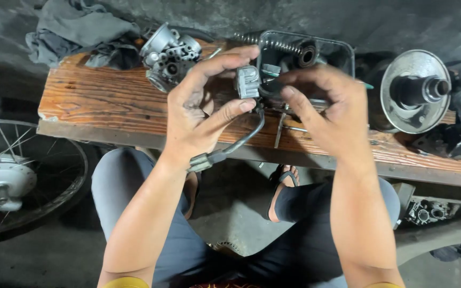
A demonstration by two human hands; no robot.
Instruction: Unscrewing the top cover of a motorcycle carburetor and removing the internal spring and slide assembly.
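Above wooden bench [108, 101], hands pinch metal part [247, 81].

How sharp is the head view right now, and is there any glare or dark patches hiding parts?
Head view: left hand and small grey part sharp; right hand slightly motion-blurred; round metal disc shows mild glare; floor and spoked wheel sit dim.

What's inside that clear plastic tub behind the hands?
Inside the clear plastic tub lie a coiled metal spring and a dark round part. The right hand covers the tub's lower half, so anything else there is hidden.
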